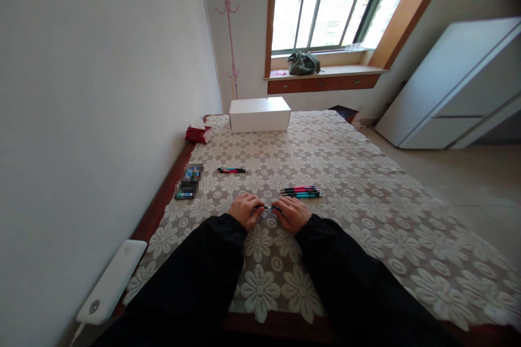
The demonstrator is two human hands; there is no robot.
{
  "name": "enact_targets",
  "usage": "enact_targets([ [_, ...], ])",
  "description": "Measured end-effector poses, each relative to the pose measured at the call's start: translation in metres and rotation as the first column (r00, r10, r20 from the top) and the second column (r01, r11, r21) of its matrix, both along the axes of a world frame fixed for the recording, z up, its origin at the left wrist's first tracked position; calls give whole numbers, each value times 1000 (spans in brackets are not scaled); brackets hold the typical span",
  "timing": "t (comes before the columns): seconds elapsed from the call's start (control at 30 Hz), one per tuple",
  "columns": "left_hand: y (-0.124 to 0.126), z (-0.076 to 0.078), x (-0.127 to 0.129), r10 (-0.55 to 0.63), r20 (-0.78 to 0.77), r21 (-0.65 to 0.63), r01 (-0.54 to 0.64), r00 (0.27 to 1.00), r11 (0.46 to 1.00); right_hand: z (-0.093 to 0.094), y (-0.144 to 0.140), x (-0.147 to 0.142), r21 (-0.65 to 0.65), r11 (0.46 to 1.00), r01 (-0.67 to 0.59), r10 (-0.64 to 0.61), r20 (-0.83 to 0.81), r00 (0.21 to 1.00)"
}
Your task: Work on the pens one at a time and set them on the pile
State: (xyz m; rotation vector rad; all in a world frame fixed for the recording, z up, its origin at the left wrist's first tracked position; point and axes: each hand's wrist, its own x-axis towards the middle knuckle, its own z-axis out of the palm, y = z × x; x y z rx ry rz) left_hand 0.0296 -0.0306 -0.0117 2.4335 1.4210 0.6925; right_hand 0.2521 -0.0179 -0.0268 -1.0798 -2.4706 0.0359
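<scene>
Two-handed pinch, low & level

Head view: L hand [246, 210] & R hand [292, 214] both grasping a slim black-and-teal pen-like rod, prob. plastic [266, 207], one end each, fingertips nearly meeting. It's btwn the hands, centred left-to-right, a bit in from the near edge of the surface, a red-brown wooden table [152, 222] w/ grey-and-white floral lace cloth [260, 282]. One pc or two? Can't tell; fingers hide most of it.

Loose pile of slim black, red and teal pens [301, 192]: just beyond R hand. Pair of slim dark pens w/ red and teal parts [232, 171]: farther out, twd the left edge. Pixelated dark flat item [189, 181]: by left edge. Long white box [260, 119]: nr far edge. Red tissue pack [198, 134]: nr far-left corner.

To do it well, IMO: both ends in one straight line, light even pinch, no sideways bend; force along the rod only. Stay low over the cloth so any small bit lands close. R knuckles want clearance from the pile, else pens may roll.
</scene>
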Motion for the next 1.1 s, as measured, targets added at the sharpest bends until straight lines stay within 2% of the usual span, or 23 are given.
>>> enact_targets([
  [0.2, 5, -3, -4, 90, 7, -41, -90, 996, 995, 3, 2, 3, 1, 996, 90, -90, 45, 995],
  [0.43, 6, 1, -8, 130, -17, -81, -131, 991, 988, 9, 4, 9, -6, 989, 146, -145, 88, 986],
  [0.7, 3, 4, -6, 94, -35, -87, -97, 995, 992, 13, 9, 20, -33, 983, 181, -177, 98, 979],
  [0.77, 2, 5, -5, 79, -26, -78, -81, 997, 994, 12, 9, 20, -19, 988, 153, -152, 64, 986],
  [0.93, 1, 4, -3, -26, 14, -31, 27, 1000, 999, 12, 2, 10, 44, 999, -18, 20, -54, 998],
  [1.1, 0, 4, -1, -107, 26, -12, 107, 994, 994, 9, -3, 0, 39, 997, -69, 70, -29, 997],
])
